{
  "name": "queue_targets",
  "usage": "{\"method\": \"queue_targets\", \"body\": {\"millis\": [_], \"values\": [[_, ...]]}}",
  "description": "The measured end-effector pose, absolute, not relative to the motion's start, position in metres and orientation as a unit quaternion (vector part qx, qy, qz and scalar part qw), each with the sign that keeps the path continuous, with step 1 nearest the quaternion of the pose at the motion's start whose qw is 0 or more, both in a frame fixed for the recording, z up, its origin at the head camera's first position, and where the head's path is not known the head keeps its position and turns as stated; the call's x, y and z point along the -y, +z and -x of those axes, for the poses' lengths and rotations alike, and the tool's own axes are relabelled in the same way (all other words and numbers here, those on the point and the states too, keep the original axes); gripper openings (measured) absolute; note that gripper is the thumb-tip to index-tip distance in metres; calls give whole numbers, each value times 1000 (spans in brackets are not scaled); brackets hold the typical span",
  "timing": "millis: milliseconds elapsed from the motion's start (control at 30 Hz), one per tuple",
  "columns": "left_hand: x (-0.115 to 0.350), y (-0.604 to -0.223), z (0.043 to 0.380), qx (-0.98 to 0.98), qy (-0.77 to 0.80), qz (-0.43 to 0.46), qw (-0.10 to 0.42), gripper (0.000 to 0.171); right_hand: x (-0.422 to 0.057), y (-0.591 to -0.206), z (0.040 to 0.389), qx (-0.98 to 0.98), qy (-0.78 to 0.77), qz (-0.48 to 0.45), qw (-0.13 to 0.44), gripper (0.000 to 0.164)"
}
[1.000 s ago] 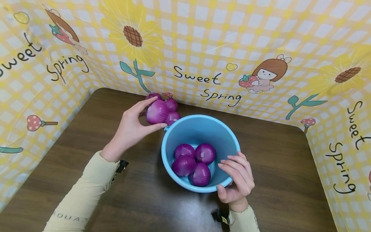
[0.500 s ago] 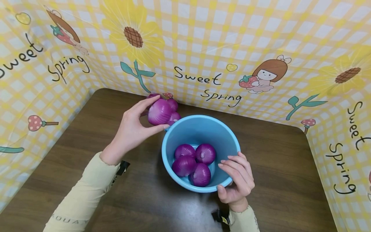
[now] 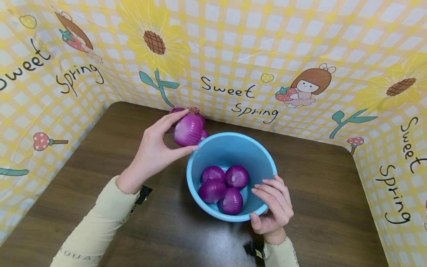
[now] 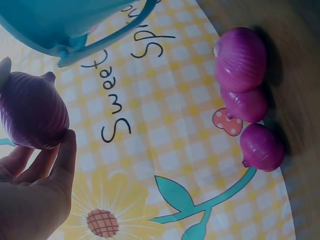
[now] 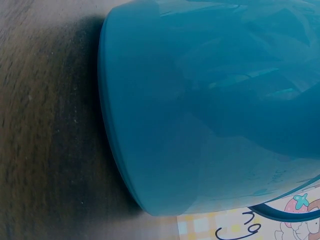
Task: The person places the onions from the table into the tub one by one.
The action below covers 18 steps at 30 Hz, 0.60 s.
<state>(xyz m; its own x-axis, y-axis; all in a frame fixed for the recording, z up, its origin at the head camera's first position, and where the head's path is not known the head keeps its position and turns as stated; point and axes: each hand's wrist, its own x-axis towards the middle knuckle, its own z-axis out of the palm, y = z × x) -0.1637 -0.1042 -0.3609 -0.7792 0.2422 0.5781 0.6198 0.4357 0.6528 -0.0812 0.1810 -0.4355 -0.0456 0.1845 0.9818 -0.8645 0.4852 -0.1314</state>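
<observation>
Left grip (image 3: 151,148): pinching onion (image 3: 188,129) between thumb and fingers.
Onion: above bench (image 3: 173,215), just left of bucket (image 3: 230,150).
Smooth skin: could slip from so light a pinch.
Rim (image 3: 188,174): could catch onion if carried low.
Tip (image 4: 48,77): toward bucket; long axis probably likewise, view dim.
Right grip (image 3: 273,204): curled over rim.

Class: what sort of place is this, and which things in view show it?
Probably a staged tabletop booth rather than a working kitchen. A dark wood-grain table is screened on three sides by yellow-checked cloth printed with "Sweet Spring", and a blue bucket holds purple onions.
</observation>
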Motion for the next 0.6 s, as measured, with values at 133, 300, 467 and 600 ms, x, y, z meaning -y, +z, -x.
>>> {"method": "queue_targets", "body": {"millis": [133, 300, 467, 600], "values": [[101, -356, 160, 820, -462, 270, 205, 87, -181, -435, 81, 591, 418, -287, 628, 56], [96, -352, 157, 813, -468, 282, 202, 89, -181, -435, 81, 592, 417, -286, 627, 56], [92, -350, 154, 808, -469, 294, 202, 91, -181, -435, 81, 594, 417, -286, 626, 56], [90, -350, 153, 808, -466, 300, 198, 90, -181, -436, 81, 595, 417, -287, 625, 56]]}}
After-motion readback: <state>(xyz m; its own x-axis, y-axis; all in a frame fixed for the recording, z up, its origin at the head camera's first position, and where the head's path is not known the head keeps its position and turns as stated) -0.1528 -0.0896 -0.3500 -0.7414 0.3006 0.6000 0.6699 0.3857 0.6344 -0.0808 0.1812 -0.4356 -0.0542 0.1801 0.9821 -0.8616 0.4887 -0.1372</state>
